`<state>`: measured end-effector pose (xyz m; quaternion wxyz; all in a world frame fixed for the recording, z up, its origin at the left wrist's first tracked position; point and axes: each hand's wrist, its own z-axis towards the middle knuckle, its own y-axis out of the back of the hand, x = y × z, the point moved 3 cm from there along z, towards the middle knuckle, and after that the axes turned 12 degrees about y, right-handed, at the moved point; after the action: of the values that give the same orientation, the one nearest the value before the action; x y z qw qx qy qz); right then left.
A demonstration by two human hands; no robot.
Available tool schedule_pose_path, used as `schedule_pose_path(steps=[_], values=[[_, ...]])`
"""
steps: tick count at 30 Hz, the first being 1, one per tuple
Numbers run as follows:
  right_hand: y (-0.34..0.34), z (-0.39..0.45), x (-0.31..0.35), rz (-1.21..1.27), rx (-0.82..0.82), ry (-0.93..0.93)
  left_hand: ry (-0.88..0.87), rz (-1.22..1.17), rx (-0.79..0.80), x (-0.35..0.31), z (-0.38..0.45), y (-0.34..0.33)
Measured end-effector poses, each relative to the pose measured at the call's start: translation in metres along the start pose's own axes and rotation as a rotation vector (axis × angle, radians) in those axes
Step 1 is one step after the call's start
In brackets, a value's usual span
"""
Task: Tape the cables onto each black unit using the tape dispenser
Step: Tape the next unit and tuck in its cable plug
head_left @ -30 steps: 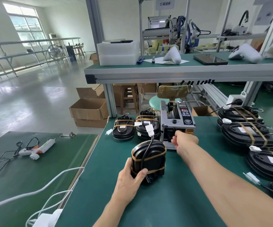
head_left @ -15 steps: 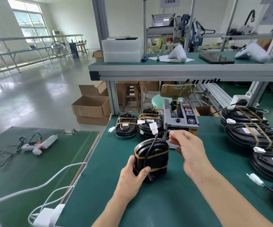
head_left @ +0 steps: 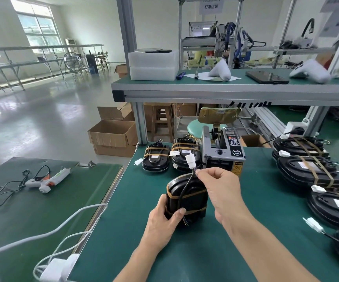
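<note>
Two hands work: my left hand [head_left: 160,224] grips the upright unit [head_left: 187,198] on the bench [head_left: 246,251]; my right hand [head_left: 221,192] pinches tape [head_left: 198,171] just above it, beside the cable [head_left: 185,188] running down its face.

Single head-worn camera looks forward and down, close over the workbench [head_left: 246,231].
</note>
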<state>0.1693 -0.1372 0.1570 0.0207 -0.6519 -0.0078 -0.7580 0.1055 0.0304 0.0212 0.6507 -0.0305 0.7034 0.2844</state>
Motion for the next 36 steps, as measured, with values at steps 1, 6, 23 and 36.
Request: schedule_pose_path(steps=[1,6,23,36], values=[[0.000,0.001,-0.002,0.000,-0.028,-0.006,0.002,0.002,0.001,0.000,0.000,0.000],[-0.006,0.003,-0.002,-0.053,-0.055,0.044,0.006,0.009,-0.002,0.002,0.001,0.000],[-0.027,-0.030,0.003,-0.354,0.074,0.262,0.021,0.014,0.016,0.004,0.003,-0.002],[-0.018,-0.013,-0.012,0.055,-0.045,0.092,-0.030,0.025,0.024,-0.003,-0.001,0.000]])
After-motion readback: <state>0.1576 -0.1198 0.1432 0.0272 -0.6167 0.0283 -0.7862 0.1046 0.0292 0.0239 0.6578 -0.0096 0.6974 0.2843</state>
